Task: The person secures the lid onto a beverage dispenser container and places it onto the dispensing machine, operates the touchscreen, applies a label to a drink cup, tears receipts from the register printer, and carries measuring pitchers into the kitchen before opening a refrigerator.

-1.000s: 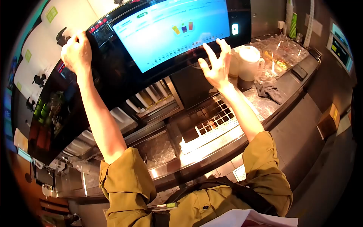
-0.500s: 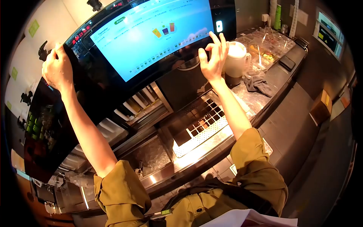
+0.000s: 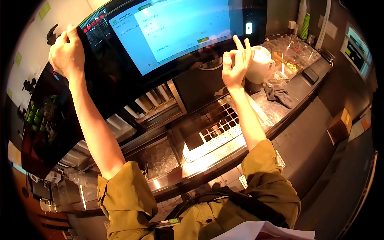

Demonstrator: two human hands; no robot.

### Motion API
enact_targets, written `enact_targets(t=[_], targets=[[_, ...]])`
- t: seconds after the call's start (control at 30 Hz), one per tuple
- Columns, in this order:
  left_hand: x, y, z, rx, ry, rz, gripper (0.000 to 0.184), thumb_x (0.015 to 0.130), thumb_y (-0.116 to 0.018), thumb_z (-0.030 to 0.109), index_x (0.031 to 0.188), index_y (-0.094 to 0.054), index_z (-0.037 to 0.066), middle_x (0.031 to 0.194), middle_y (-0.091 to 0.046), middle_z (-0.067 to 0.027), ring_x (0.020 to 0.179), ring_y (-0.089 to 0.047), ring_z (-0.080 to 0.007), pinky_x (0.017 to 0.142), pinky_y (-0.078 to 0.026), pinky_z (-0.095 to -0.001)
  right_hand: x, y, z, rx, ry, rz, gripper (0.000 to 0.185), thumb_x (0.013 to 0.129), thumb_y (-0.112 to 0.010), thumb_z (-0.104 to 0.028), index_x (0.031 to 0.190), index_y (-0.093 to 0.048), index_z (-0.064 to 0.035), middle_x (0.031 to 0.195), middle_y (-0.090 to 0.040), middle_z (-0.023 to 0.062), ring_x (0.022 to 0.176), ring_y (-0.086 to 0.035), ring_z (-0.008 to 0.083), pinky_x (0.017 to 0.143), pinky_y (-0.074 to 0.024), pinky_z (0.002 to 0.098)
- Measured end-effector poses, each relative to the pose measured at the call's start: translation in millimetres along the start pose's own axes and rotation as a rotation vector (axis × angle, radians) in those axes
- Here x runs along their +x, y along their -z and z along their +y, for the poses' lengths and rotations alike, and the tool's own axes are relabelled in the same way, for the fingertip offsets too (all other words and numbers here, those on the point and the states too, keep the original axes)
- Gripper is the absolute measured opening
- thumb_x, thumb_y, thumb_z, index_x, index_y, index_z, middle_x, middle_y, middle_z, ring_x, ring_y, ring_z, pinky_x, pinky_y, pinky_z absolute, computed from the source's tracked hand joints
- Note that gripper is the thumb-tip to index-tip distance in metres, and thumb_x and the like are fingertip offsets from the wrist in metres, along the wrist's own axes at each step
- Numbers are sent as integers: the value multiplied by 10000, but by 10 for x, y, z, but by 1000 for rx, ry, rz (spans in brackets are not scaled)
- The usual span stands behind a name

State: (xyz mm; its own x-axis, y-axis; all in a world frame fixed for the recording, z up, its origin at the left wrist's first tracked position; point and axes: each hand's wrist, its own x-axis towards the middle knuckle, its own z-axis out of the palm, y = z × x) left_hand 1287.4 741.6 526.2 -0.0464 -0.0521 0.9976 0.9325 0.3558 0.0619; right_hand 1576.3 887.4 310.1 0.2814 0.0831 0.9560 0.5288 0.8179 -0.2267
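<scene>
Because the right hand (image 3: 237, 68) is raised with fingers apart at the lower right edge of the lit display (image 3: 184, 30), in the upper centre of the frame, a small slip could select the wrong thing; whether a fingertip touches the glass, I cannot tell. At upper left, the left hand (image 3: 66, 56) has its fingers curled together at the display's edge; whether that grip clamps it is unclear, but a hard pull there could shift the screen under the other hand. The pitcher (image 3: 259, 66) looks the likelier casualty: it stands on the bench (image 3: 276, 114) just beside the right hand, right of centre, so a careless outward swing could knock it towards the dark cloth (image 3: 279, 96).
</scene>
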Motion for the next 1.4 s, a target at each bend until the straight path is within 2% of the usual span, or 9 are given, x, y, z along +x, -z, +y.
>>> enact_targets(t=[0.13, 0.4, 0.6, 0.77, 0.9, 0.93, 1.03, 1.13, 1.4], targets=[[2, -51, -34, -7, -33, 34, 393, 815, -443, 433, 804, -667, 111, 767, -631, -98, 814, -565, -276, 775, -416, -356, 28, -4, 91, -33, -34, 60, 236, 783, -524, -236, 650, -454, -54, 1149, -536, 141, 1183, -346, 349, 1001, -146, 495], [-16, -35, 7, 15, -50, 59, 395, 814, -427, 412, 790, -669, 101, 782, -637, -83, 805, -562, -266, 818, -382, -357, 62, -34, -469, 152, 272, -284, 303, 746, -584, -283, 558, -452, -85, 1108, -572, 81, 1146, -403, 309, 999, -208, 439], [-9, -59, -9, -2, -49, 66, 395, 808, -430, 409, 785, -669, 95, 793, -639, -81, 802, -561, -263, 825, -379, -363, 32, -106, -568, 164, 240, -281, 272, 709, -611, -249, 559, -451, -87, 1105, -576, 82, 1146, -405, 308, 1003, -204, 424], [-3, -58, -103, 35, -147, 89, 350, 785, -493, 382, 902, -614, 75, 864, -596, -157, 872, -538, -319, 796, -404, -382, -8, -171, -574, 202, 237, -209, 190, 637, -622, -167, 573, -474, -65, 1091, -587, 94, 725, -497, 207, 663, -397, 298], [-61, 25, -24, 61, -207, 107, 446, 748, -610, 242, 1101, -505, -9, 1062, -531, -216, 1005, -473, -372, 872, -371, -411, 35, -185, -534, 243, 269, -178, 162, 612, -624, -136, 575, -485, -61, 1079, -591, 102, 609, -493, 204, 560, -417, 287], [-66, 29, 38, 91, -398, 347, 151, 782, -521, 104, 853, -599, -4, 883, -595, -154, 839, -532, -331, 761, -415, -386, 37, -192, -536, 244, 266, -212, 153, 610, -619, -122, 575, -484, -60, 1074, -594, 100, 594, -491, 200, 553, -420, 284], [-72, 62, 19, 33, -339, 205, 163, 781, -532, 121, 878, -594, 6, 863, -601, -153, 803, -551, -311, 726, -434, -374, 46, -183, -546, 226, 289, -262, 138, 609, -612, -90, 569, -484, -55, 1059, -603, 95, 542, -479, 184, 520, -424, 270], [-50, 30, 5, -7, -410, 353, 148, 781, -531, 129, 845, -598, 13, 839, -601, -151, 776, -554, -306, 700, -439, -370, 40, -193, -524, 259, 289, -254, 105, 619, -601, -82, 586, -510, -40, 1036, -610, 111, 527, -481, 177, 497, -422, 255], [-47, 48, 30, -70, -141, 205, 198, 773, -532, 205, 786, -613, 25, 752, -596, -175, 743, -555, -332, 698, -433, -393, -19, -210, -589, 251, 266, -253, 91, 638, -604, -76, 607, -535, -25, 1052, -600, 125, 555, -525, 185, 519, -444, 259]])
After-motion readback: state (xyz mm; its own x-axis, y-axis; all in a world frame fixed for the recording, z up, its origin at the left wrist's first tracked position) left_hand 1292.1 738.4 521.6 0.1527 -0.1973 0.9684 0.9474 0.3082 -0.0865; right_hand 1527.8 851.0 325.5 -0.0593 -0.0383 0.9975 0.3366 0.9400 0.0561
